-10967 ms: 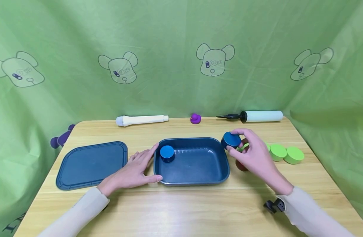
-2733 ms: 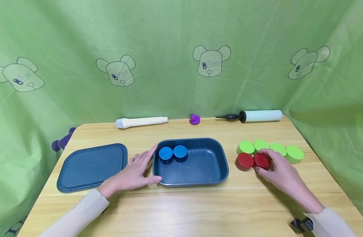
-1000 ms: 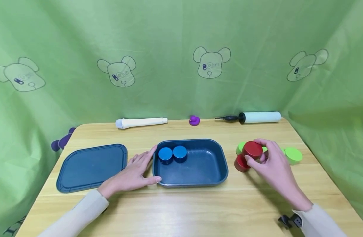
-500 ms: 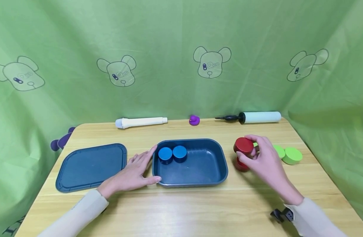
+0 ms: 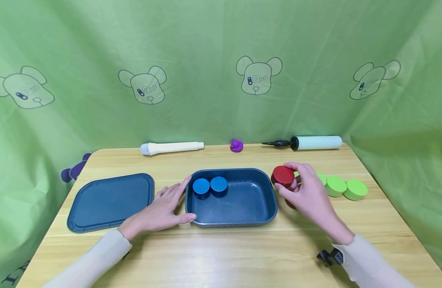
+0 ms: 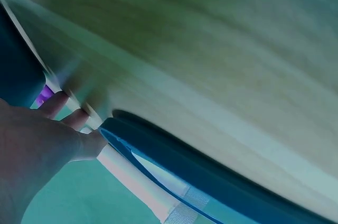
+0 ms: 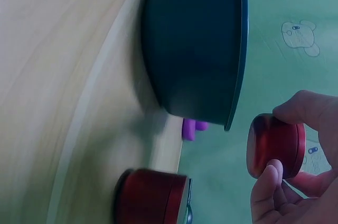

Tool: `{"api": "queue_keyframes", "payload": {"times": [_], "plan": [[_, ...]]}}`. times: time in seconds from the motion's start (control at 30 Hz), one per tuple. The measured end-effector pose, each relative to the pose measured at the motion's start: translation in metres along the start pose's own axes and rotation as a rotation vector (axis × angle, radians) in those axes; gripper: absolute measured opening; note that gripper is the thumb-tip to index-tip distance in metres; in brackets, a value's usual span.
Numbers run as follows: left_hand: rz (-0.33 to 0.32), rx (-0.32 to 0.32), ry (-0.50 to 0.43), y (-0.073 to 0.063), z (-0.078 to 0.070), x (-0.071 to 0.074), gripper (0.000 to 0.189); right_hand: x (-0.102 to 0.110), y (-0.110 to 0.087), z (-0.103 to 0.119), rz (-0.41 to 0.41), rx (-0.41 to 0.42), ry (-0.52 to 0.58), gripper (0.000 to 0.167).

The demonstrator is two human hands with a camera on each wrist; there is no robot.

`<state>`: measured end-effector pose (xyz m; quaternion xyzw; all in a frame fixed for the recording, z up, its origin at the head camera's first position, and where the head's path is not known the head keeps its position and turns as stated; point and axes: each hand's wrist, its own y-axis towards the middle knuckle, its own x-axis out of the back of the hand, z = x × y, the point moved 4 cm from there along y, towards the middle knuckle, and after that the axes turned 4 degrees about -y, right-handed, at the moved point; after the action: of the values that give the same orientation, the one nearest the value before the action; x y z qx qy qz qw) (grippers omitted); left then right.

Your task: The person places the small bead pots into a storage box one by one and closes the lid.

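Observation:
My right hand [image 5: 309, 194] pinches a red round tin [image 5: 283, 176] between thumb and fingers, raised at the right rim of the dark blue box [image 5: 235, 224]. In the right wrist view that tin [image 7: 274, 146] hangs clear of the table. Another red tin [image 7: 150, 197] stands below; in the head view the hand mostly hides it. Two blue tins [image 5: 201, 187] [image 5: 219, 185] sit side by side in the box's back left. My left hand [image 5: 163, 210], fingers straight, rests against the box's left side, thumb at the front corner.
Several green tins [image 5: 336, 186] stand to the right, partly behind my right hand. A dark blue lid [image 5: 113, 202] lies at left. Along the back edge are a white stick-like object [image 5: 174, 148], a purple duck [image 5: 236, 146] and a hand pump [image 5: 316, 143].
The second blue tin, earlier in my right hand, now sits in the box. That hand has since lifted a red tin from the group and carried it left. My left hand stays put.

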<state>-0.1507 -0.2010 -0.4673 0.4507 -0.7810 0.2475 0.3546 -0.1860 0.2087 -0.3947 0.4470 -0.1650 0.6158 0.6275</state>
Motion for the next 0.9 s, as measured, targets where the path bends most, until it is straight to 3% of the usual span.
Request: {"api": "queue_keyframes", "payload": {"times": [0.9], "plan": [[-0.002, -0.007, 0.000, -0.001, 0.000, 0.001, 0.109, -0.050, 0.014, 0.033, 0.128, -0.005, 0.088, 0.058]]}}
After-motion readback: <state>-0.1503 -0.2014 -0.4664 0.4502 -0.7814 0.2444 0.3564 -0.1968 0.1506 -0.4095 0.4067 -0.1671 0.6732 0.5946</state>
